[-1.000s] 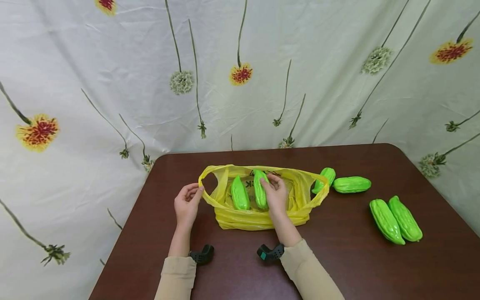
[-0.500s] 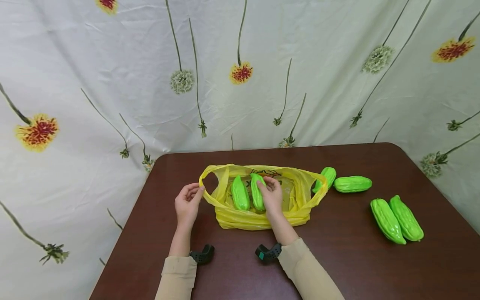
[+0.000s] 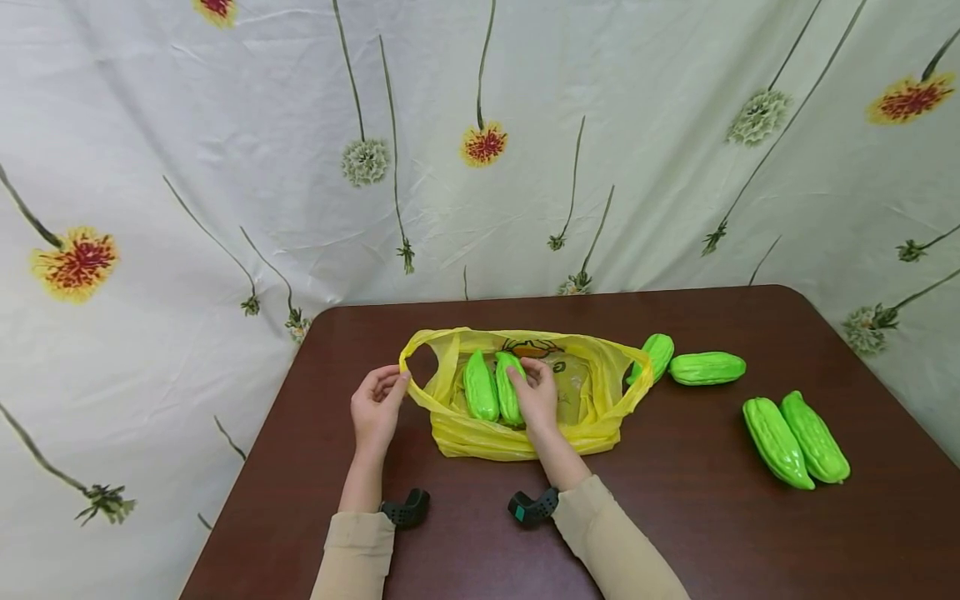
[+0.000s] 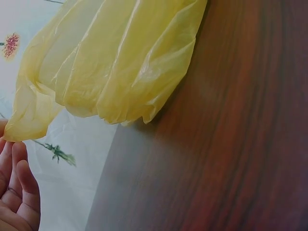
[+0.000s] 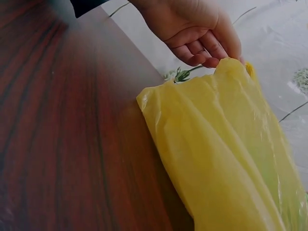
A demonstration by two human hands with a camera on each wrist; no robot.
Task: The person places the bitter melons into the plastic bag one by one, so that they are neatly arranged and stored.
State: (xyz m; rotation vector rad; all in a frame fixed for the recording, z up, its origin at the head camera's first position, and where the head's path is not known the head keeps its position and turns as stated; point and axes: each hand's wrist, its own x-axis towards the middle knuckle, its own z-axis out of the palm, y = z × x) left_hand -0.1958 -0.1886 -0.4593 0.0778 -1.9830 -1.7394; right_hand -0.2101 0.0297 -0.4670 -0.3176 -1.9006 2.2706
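A yellow plastic bag [image 3: 491, 442] lies on the table with its mouth held wide. At the bag's left handle, my left hand [image 3: 377, 408] pinches the loop between thumb and fingertips; the left wrist view shows this left hand [image 4: 19, 192] at the lower left. Inside the bag, a bright green ridged bitter melon [image 3: 481, 387] lies lengthwise. Close beside it on the right is a second bitter melon [image 3: 508, 390], gripped by my right hand [image 3: 538, 396] with thumb and fingers. The right wrist view shows mostly the bag's yellow side [image 5: 207, 144], which hides the right hand.
Behind the bag's right handle sits a bitter melon [image 3: 658, 354], partly covered, with another bitter melon [image 3: 707, 368] lying crosswise near it. Farther right, two bitter melons [image 3: 778, 442] lie side by side. The brown table [image 3: 750, 542] meets a flowered cloth [image 3: 637, 125] at the back.
My right hand has moved left and slightly down with its bitter melon, bringing it close beside the other one in the bag. The left hand stays at the handle.
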